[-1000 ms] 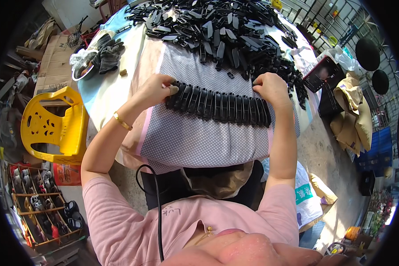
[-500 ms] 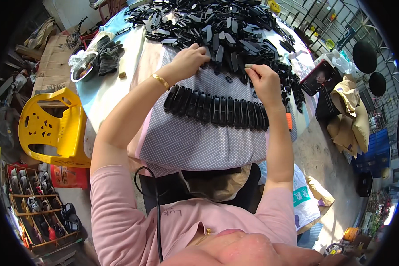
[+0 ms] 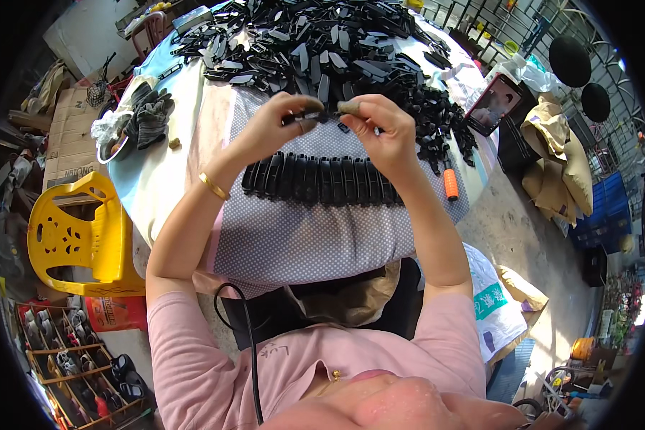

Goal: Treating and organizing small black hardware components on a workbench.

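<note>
Setting: an outdoor work spot is seen from above, with a round table (image 3: pixel 158 193) covered by a dotted cloth (image 3: pixel 301 236) and bare ground around it.
Heap: a large pile of black plastic parts (image 3: pixel 322 43) is spread over the far half of the table.
Row: a line of black parts (image 3: pixel 319 179), stood side by side, is laid on the cloth just below the hands.
Left hand (image 3: pixel 279 125): it is raised above the cloth, with thumb and fingers pinched on one end of a small black part (image 3: pixel 321 113); a gold bangle (image 3: pixel 213 186) is worn at the wrist.
Right hand (image 3: pixel 383 129): it is held close to the left, fingertips closed on the other end of the same small part.
Part held: it is kept between both hands, above the row and in front of the heap.
Table extras: a pair of grey gloves (image 3: pixel 147 115) is lying at the left edge; an orange-handled tool (image 3: pixel 451 183) is resting at the right end of the row.
Surroundings: a yellow plastic chair (image 3: pixel 75 236) is standing left of the table, and a phone (image 3: pixel 493 104) is propped at the right.
</note>
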A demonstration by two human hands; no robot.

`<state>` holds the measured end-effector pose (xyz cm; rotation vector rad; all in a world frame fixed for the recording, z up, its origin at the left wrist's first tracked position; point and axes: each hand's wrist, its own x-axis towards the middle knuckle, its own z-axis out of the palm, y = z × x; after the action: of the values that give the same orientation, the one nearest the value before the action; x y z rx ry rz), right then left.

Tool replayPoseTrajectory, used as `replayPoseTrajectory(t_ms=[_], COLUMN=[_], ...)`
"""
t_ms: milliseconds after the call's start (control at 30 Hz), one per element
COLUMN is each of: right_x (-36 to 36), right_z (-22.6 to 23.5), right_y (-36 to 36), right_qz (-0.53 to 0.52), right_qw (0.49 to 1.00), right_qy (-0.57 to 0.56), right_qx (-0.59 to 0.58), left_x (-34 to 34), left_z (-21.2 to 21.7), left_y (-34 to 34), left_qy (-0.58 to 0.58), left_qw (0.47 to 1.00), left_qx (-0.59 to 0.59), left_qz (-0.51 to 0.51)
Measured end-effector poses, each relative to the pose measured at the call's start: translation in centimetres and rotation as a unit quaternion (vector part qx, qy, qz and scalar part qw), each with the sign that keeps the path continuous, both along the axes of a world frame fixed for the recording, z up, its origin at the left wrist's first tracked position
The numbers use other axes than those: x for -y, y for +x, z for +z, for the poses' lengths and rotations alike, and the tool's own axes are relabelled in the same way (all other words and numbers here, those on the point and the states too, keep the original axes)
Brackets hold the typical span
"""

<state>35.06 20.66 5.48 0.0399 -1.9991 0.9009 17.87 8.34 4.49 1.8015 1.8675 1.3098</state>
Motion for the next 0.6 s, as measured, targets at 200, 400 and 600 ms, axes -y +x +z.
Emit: replayPoseTrajectory(t_ms=[200, 400, 600], right_x=[0.8, 2.0, 2.8], right_z=[-1.3, -0.6, -1.1], right_y=[-0.9, -0.7, -1.0], right_qz=[-0.003, -0.068, -0.055], right_qw=[0.995, 0.993, 0.985], right_qy=[0.104, 0.074, 0.146], right_qx=[-0.006, -0.061, -0.079], left_x=[1.2, 1.3, 1.2], left_z=[1.6, 0.5, -0.3], left_y=[3.1, 1.9, 3.4], left_qy=[-0.029, 0.032, 0.025], left_qw=[0.974, 0.873, 0.837], left_qx=[0.222, 0.482, 0.545], left_qz=[-0.007, -0.064, -0.046])
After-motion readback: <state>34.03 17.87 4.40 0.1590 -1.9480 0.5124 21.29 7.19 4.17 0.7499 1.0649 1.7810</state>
